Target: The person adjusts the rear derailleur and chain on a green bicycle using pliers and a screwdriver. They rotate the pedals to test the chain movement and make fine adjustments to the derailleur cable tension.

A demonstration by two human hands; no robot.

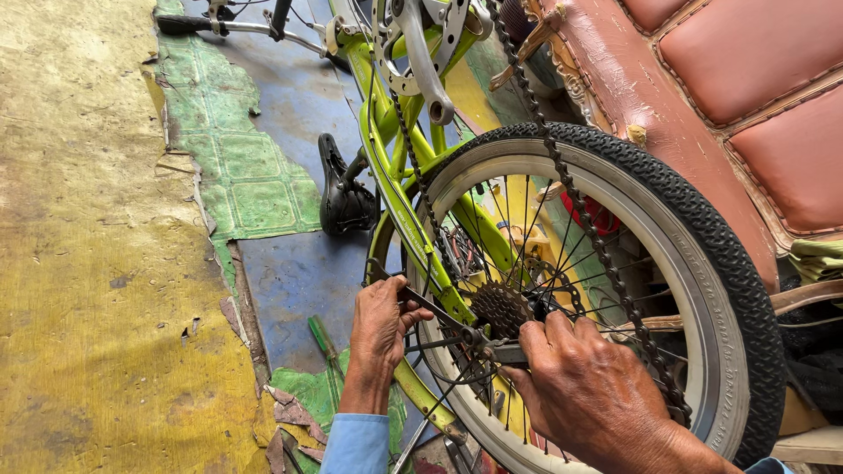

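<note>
A lime-green bicycle (386, 132) stands upside down, its rear wheel (702, 254) with black tyre nearest me. My left hand (379, 325) grips a dark wrench handle (432, 307) that runs toward the wheel axle. My right hand (584, 386) is closed on a dark tool (509, 353) at the axle, right beside the rusty sprocket cluster (500, 307). The chain (571, 193) hangs loose across the spokes, from the crank (421, 61) at the top down past the sprocket.
The black saddle (342, 193) rests on a worn floor of peeling yellow, green and blue covering. A green-handled screwdriver (323, 342) lies on the floor by my left wrist. A red-brown padded seat (729, 79) stands close behind the wheel at right.
</note>
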